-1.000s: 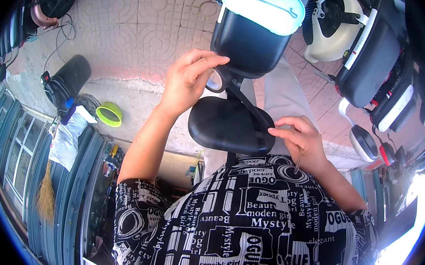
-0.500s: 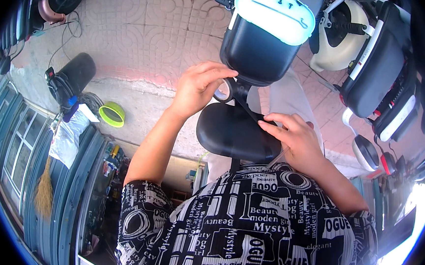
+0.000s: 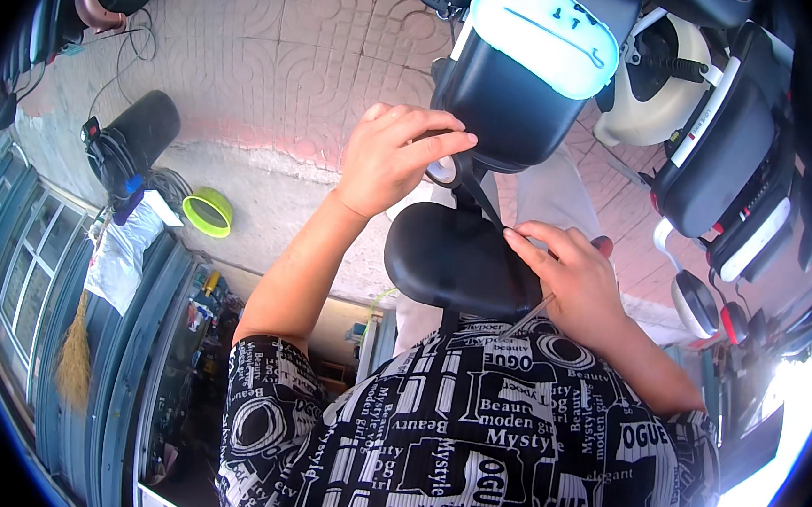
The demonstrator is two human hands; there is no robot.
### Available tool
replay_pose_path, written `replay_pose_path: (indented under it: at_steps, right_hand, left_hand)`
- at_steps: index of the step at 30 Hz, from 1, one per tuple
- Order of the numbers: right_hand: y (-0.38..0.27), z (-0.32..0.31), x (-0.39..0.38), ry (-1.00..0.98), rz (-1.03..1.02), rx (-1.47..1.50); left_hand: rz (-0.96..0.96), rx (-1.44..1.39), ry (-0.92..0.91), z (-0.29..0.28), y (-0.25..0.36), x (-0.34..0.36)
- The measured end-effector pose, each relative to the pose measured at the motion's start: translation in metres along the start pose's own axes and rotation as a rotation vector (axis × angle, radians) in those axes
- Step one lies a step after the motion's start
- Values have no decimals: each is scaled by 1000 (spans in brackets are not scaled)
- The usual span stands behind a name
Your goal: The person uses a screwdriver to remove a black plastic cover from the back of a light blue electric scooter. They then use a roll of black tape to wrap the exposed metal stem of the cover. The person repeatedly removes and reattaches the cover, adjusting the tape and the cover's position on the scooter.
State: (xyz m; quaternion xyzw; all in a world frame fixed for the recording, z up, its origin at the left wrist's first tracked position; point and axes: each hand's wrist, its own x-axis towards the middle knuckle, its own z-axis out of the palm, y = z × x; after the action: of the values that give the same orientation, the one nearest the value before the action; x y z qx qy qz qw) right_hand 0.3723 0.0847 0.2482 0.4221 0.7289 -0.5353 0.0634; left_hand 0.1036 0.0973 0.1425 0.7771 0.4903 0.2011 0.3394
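Note:
Between my left thumb and fingers is a roll of black tape with a pale core. My left hand is at the near edge of a black scooter seat. A black tape strip runs slantwise from the roll to my right hand, whose thumb and forefinger pinch its end. Just below the strip is a rounded black pad, close to my chest. A thin clear stick juts from under my right hand; whether I grip it is hidden.
On the seat rests a pale blue tray with a hooked rod and several small dark screws. Parked scooters crowd the right. At left are a dark cylinder, a lime-green ring-shaped container and a straw broom.
My left hand and the tape roll have shifted slightly right, toward my right hand. The right hand still pinches the strip. The whole view has shifted a little.

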Motion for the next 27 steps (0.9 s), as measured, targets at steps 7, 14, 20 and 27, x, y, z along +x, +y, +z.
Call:
replay_pose_path:
  at_steps: [7, 14, 20, 27]
  right_hand:
    - [-4, -6, 3, -75, -20, -82]
    - [-4, -14, 15, -177, -43, -64]
    - [1, -6, 30, -195, -62, -11]
    - [6, 3, 42, -214, 31, 138]
  left_hand:
    - [-22, 18, -22, 15, -5, -16]
    - [-49, -56, -105, 20, -3, -35]
    - [-122, -107, -163, 24, 2, -48]
    - [-225, -269, -198, 30, 7, -60]
